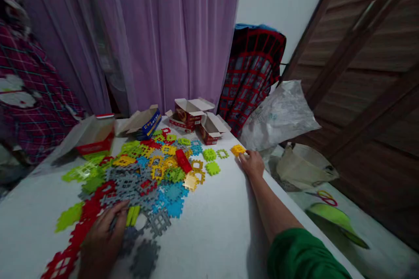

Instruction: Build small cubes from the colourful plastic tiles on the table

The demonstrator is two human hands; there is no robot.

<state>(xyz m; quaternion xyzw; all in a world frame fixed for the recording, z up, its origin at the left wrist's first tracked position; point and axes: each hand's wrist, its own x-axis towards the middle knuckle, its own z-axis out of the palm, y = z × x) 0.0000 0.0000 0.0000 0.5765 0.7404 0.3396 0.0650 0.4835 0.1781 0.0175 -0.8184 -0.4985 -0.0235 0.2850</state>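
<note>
My left hand is low over the near left of the pile, fingers bent and a little apart, resting by dark grey interlocking plastic tiles and a long red run of tiles. Whether a fingertip touches a tile is unclear. At the table's right side, my right hand is closed on the edge of a yellow-orange interlocking tile, which lies at the tabletop. Green tiles are left of that hand. A solid red piece lies on the pile, and blue tiles are at its near edge.
Opened cardboard boxes, one red, one blue, and a red-and-green one, stand along the white table's back. Right of the table are a clear plastic bag, a beige bag and scissors. Purple curtains hang behind.
</note>
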